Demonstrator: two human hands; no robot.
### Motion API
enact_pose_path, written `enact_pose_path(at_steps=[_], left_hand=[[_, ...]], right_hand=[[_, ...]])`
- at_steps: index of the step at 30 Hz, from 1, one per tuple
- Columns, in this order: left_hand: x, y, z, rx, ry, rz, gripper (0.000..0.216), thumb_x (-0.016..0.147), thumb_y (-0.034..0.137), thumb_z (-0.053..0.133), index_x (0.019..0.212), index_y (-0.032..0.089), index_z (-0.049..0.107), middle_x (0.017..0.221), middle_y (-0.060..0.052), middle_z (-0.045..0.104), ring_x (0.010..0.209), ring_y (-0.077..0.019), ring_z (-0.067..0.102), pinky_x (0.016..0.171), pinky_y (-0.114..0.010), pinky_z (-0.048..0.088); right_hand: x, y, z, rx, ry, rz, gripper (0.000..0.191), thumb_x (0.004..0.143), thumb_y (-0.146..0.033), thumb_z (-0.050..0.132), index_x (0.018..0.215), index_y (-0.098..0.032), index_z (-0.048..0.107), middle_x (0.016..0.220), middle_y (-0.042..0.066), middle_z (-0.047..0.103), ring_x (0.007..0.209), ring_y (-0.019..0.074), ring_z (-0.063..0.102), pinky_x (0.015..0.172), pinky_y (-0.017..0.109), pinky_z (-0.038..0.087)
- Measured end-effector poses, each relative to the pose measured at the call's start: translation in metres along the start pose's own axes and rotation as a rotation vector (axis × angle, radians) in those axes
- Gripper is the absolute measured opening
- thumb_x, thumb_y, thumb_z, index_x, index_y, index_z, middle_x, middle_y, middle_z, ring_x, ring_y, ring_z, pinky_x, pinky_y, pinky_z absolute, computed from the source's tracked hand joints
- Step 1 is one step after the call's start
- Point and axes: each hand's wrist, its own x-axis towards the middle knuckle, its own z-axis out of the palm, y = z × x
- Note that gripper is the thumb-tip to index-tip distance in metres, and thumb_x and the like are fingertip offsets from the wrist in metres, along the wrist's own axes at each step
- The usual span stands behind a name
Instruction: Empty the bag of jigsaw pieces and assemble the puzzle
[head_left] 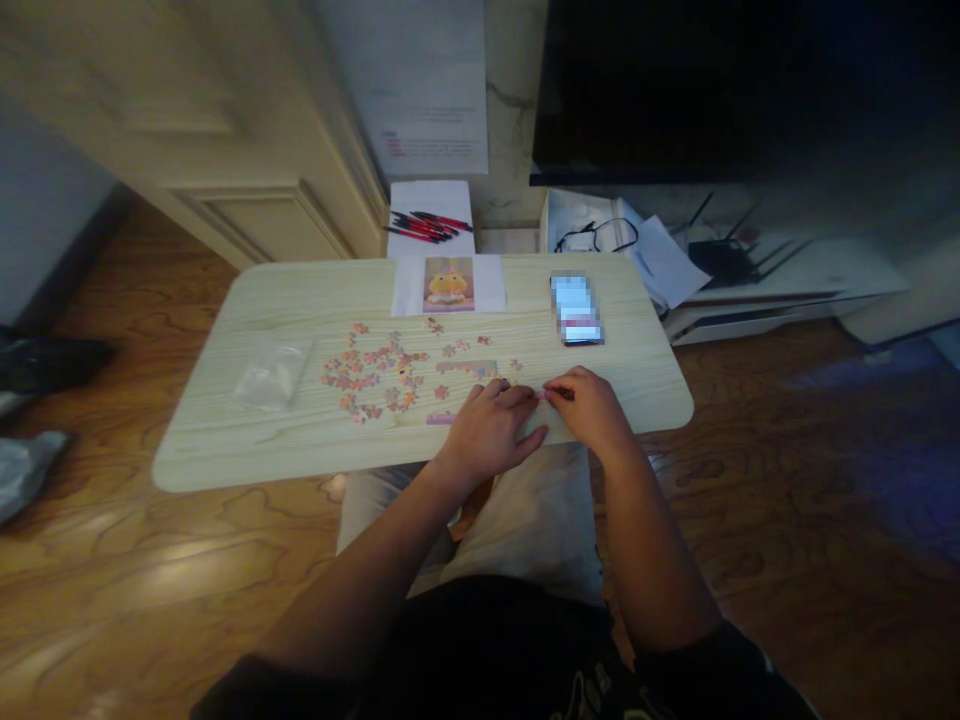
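Note:
My left hand [493,428] lies palm down near the table's front edge, fingers stretched to the right and thumb apart. Its fingertips meet a small pink jigsaw piece [541,395]. From the other side my right hand [592,405] pinches that piece between thumb and forefinger. Just beyond the left hand is a joined strip of puzzle [466,367]. A purple strip [439,419] is partly covered by the left hand. Many loose jigsaw pieces [375,370] are scattered to the left. Behind them lies a sheet with a printed picture [448,284] of a yellow figure.
A crumpled clear plastic bag [271,376] rests on the table's [217,440] left part. At the right back lies a lit phone [576,308]. Red and black pens [429,226] sit on a white surface behind the table. A router [720,262] and papers are on the low cabinet.

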Motion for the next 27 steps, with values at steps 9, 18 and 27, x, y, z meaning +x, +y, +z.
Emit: enact_pose_path(at_steps=[9,18,27], left_hand=[[-0.018,-0.016,-0.012,0.106,0.029,-0.069,0.042,0.097,0.051,0.061,0.127,0.022,0.07,0.132,-0.008,0.07,0.117,-0.0314,0.057,0.093,-0.048,0.047],[-0.046,-0.046,-0.03,0.064,0.189,-0.142,0.038,0.098,0.05,0.059,0.124,0.024,0.071,0.13,-0.007,0.069,0.114,-0.0275,0.059,0.094,-0.046,0.049],[-0.098,-0.127,-0.055,0.055,0.348,-0.343,0.023,0.099,0.034,0.058,0.106,0.023,0.076,0.112,-0.008,0.073,0.101,-0.0239,0.063,0.093,-0.043,0.05]], right_hand=[[0.004,-0.001,0.007,0.092,0.13,-0.012,0.019,0.092,-0.021,0.064,0.102,-0.02,0.08,0.097,0.006,0.073,0.084,0.0185,0.068,0.081,0.032,0.054],[0.028,-0.037,0.025,0.113,0.16,-0.082,0.021,0.093,-0.029,0.062,0.101,-0.02,0.08,0.098,0.007,0.074,0.077,0.0191,0.067,0.076,0.034,0.054],[0.051,-0.104,0.068,0.1,-0.088,-0.202,0.021,0.095,-0.022,0.062,0.109,-0.021,0.078,0.107,0.007,0.076,0.098,0.0212,0.07,0.089,0.034,0.054]])
